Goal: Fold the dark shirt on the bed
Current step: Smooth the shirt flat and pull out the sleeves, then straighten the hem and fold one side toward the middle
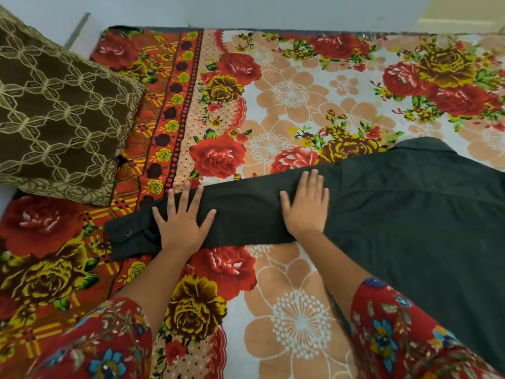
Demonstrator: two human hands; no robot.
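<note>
Dark shirt (410, 214): lies spread flat on the bed (287, 91). Its body fills the right of the frame, with the collar (420, 146) toward the upper right and the lower right part running out of frame. One sleeve (246, 212) is stretched straight out to the left across the middle of the frame, cuff (125, 236) at centre left.

Left hand (181, 222): flat, fingers spread, palm pressing the sleeve just beside the cuff. Right hand (306, 206): flat, fingers straight, pressing the sleeve near the shoulder seam. Neither hand grips cloth.

Assessment: early stage. The garment appears laid out and the sleeve smoothed; no fold is visible in body or sleeve. Outstanding, in my judgement: bring this sleeve over the body, do likewise on the other side (not in view), then fold the body.

A brown patterned pillow (60, 110) sits upper left, apart from the shirt.
</note>
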